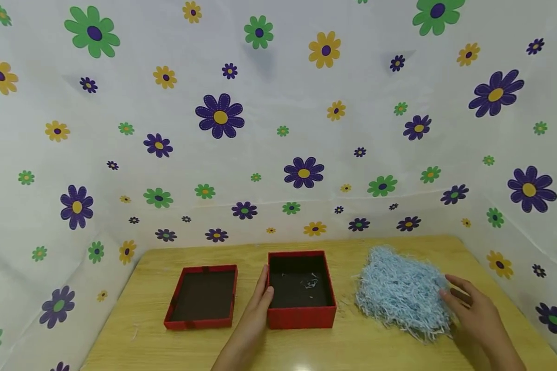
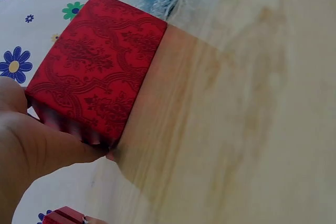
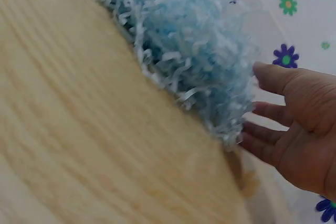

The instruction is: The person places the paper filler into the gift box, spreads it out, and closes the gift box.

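A red box (image 1: 301, 318) with a dark inside stands uncovered at the middle of the table. A few pale shreds lie on its floor. My left hand (image 1: 251, 317) rests along the box's left wall, fingers straight, thumb near the front left corner. The left wrist view shows the box's embossed red front (image 2: 100, 66). To the right lies a loose mass of light blue shredded paper (image 1: 401, 291). My right hand (image 1: 478, 312) is at its right edge, thumb and fingers spread apart and touching the shreds. In the right wrist view the fingertips (image 3: 252, 135) meet the paper's edge.
A shallow red lid (image 1: 199, 324) lies with its dark inside up, left of the box. Stray shreds lie on the wooden table (image 1: 348, 342). A white cloth (image 1: 269, 206) with printed flowers hangs behind the table and at both sides.
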